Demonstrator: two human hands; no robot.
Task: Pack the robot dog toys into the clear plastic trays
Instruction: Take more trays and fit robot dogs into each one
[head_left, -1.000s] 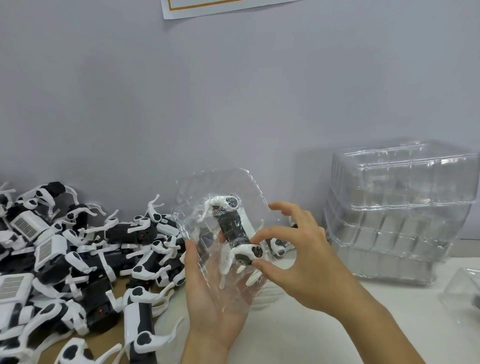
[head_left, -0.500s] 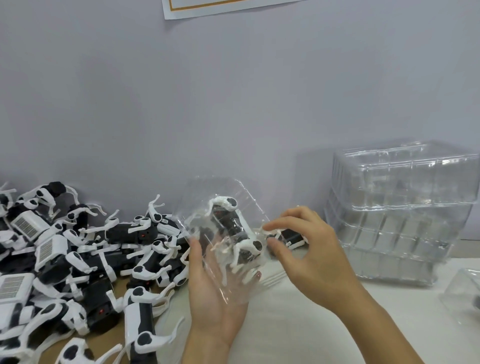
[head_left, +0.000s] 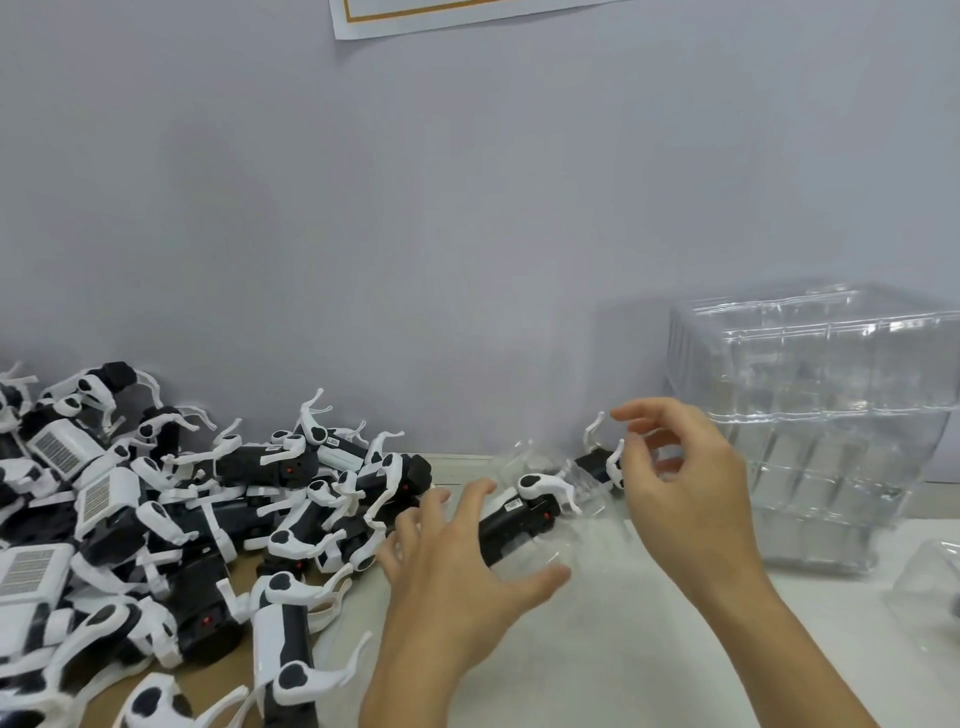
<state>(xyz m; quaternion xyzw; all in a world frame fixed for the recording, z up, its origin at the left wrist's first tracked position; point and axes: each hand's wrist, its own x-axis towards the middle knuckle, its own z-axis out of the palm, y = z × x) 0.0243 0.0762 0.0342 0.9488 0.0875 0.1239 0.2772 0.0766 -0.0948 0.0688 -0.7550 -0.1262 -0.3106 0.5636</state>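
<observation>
Toy (head_left: 524, 514) lay in its clear plastic tray (head_left: 566, 530) on the table, long axis running from seven to one o'clock. Our left hand (head_left: 457, 577) sat nearest, at its seven o'clock end, fingers spread and gripping nothing. Our right hand (head_left: 691, 478) hovered loosely curled and empty at two o'clock.

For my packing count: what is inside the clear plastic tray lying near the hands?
One black-and-white robot dog toy lies in the clear plastic tray; the left hand covers its near end.
</observation>
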